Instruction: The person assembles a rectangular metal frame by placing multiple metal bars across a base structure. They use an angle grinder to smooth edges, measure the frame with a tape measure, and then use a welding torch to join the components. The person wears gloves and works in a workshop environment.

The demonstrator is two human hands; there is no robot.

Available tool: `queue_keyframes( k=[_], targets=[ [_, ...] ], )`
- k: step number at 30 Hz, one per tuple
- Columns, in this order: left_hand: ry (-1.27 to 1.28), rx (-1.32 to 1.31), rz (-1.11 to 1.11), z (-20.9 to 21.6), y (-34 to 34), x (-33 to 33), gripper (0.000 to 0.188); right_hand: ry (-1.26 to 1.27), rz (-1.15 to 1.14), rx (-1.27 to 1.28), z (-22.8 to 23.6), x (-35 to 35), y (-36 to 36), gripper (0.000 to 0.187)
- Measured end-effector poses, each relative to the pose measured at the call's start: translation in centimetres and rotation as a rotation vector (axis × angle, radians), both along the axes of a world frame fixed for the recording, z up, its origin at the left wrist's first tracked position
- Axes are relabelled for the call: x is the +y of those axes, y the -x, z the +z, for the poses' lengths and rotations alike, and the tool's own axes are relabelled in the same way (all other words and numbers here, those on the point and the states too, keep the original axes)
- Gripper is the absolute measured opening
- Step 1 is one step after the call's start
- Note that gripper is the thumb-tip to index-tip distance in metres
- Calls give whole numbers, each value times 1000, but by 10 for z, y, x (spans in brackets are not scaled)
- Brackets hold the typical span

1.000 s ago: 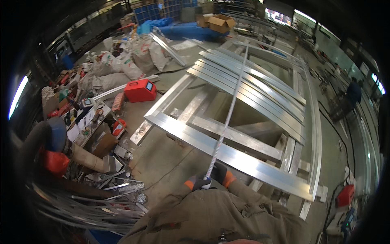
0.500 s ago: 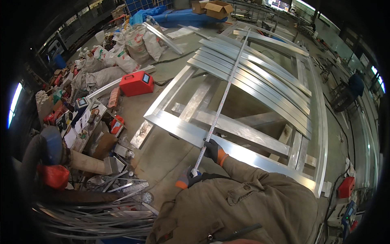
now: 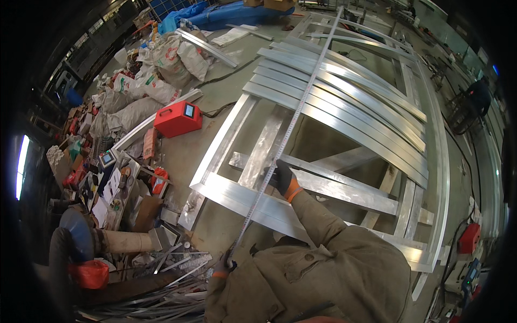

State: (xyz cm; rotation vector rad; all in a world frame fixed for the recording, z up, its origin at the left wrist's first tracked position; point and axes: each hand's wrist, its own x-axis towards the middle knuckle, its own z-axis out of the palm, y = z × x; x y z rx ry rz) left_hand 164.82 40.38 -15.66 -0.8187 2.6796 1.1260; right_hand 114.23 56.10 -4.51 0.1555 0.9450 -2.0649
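Observation:
A tape measure's long pale blade (image 3: 293, 124) runs stretched from near my body, across a frame of silvery aluminium profiles (image 3: 231, 195), to beyond its far side. My left hand (image 3: 223, 265), in a dark glove with an orange cuff, is closed at the blade's near end, low by my side; the tape's case is mostly hidden there. My right hand (image 3: 281, 177), gloved alike, is farther forward over the frame's near bar, its fingers closed at the blade. Beneath the blade, several flat aluminium strips (image 3: 344, 113) lie side by side across the frame.
To the left stand a red box-shaped machine (image 3: 177, 118) with a small screen, filled white sacks (image 3: 172, 62) and a cluttered pile of parts. Thin metal offcuts (image 3: 177, 293) lie low at the left. Another red device (image 3: 469, 238) stands at right. A person (image 3: 476, 97) is farther right.
My left hand has drawn down and to the left, away from the frame, with the tape's near end. My right hand has moved forward over the near bar. The whole view has shifted slightly.

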Motion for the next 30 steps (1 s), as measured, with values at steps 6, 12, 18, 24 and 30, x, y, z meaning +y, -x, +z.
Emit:
queue_keyframes(
  k=[6, 12, 18, 24, 30],
  targets=[
    [-16, -55, 55, -27, -54, -27, 77, 31, -209, -41, -1, -12, 57, 46],
    [22, -9, 106, -28, 2, -36, 77, 26, 148, 132, -8, -40, 15, 35],
    [48, 233, 160, 50, 58, -67, 78, 53, 639, 1137, -12, -72, -122, 46],
    [-83, 85, 156, 38, 8, -123, 70, 31, 472, 382, -32, -140, -150, 48],
    [-241, -25, 513, -27, -142, -192, 66, 92, 139, 132, -3, -251, -104, 44]
  ],
)
